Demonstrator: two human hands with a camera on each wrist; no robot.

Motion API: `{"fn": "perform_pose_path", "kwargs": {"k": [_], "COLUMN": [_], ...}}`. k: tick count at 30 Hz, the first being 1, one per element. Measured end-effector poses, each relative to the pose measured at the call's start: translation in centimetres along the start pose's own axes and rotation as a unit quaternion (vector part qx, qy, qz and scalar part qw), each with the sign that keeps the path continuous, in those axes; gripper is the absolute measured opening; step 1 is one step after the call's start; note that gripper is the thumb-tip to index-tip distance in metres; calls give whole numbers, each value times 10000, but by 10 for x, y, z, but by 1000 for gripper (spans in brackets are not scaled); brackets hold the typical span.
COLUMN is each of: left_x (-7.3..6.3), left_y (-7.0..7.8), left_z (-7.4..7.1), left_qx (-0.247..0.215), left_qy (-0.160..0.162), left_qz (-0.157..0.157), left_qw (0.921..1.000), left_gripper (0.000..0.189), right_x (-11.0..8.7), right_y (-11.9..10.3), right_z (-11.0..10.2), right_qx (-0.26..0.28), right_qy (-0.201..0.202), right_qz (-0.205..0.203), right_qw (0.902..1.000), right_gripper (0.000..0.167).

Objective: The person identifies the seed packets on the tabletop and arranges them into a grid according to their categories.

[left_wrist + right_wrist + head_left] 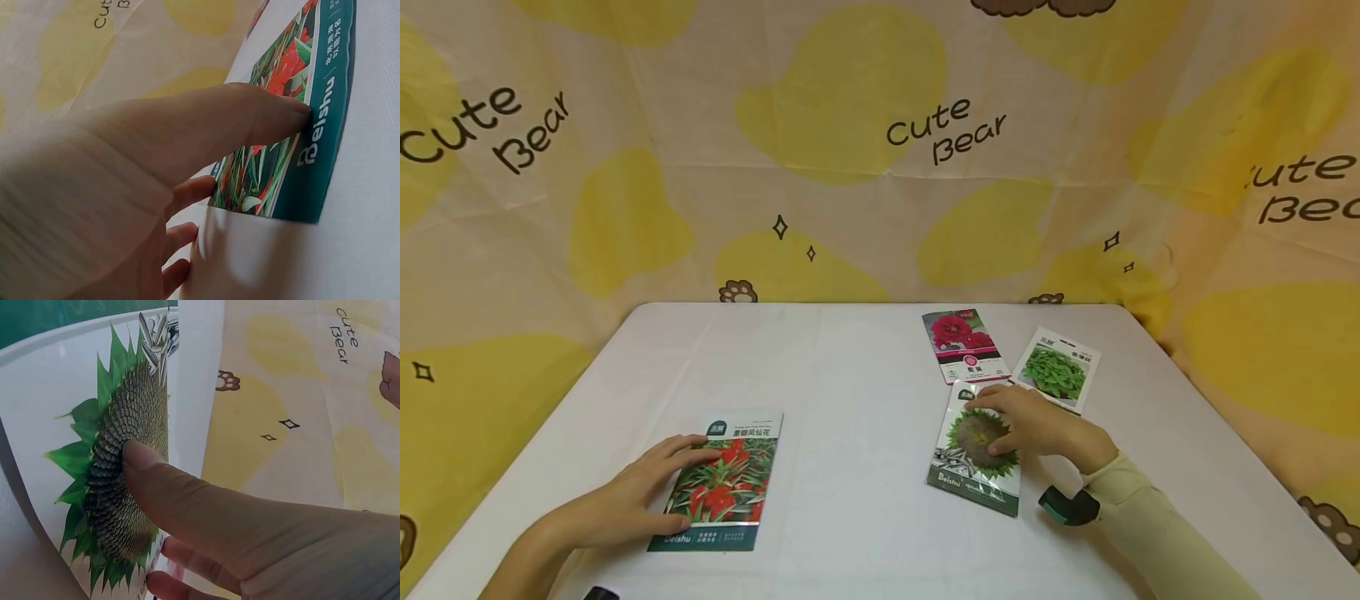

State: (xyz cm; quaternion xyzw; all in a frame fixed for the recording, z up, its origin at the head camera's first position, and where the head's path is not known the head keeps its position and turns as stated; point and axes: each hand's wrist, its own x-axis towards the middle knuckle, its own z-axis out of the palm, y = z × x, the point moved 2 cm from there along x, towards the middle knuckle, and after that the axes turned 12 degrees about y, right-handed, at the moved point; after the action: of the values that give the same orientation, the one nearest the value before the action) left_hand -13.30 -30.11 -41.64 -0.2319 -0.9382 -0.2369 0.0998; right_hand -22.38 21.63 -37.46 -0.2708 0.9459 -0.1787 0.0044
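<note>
My left hand [617,500] rests on a seed packet with red flowers [730,479]. Its fingertips touch the printed face, while the thumb [250,112] lies by the dark teal lower band. Over on the right, my right hand [1048,425] touches a sunflower seed packet [951,467], thumb [147,469] on the flower-head picture and fingers spread toward the upper part. Behind this packet lie a seed packet with a dark pink flower [958,337] and a white packet showing green leaves [1056,371]. The right hand and forearm partly cover the lower edge of the leaf packet.
A white table [842,467] carries the packets. Behind it hangs a yellow-patterned cloth [850,100] with "Cute Bear" lettering. A dark wrist device [1070,506] sits by the right sleeve [1157,525]. The left and right packets stand well apart.
</note>
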Motion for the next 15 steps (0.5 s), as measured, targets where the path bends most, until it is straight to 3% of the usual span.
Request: {"fn": "perform_pose_path", "kwargs": {"k": [4, 10, 15], "left_x": [0, 1, 1], "left_y": [1, 2, 1], "left_z": [0, 0, 0], "left_qx": [23, -28, -177], "left_qy": [41, -16, -131], "left_qz": [17, -38, -106], "left_qw": [10000, 10000, 9997], "left_gripper": [76, 76, 76], "right_x": [0, -1, 1], "right_y": [-1, -4, -7], "right_z": [2, 3, 4], "right_qx": [-43, 337, 511], "right_qy": [82, 81, 41], "right_qz": [-160, -100, -185], "right_qw": [9998, 9993, 9985], "right_gripper": [59, 47, 48]}}
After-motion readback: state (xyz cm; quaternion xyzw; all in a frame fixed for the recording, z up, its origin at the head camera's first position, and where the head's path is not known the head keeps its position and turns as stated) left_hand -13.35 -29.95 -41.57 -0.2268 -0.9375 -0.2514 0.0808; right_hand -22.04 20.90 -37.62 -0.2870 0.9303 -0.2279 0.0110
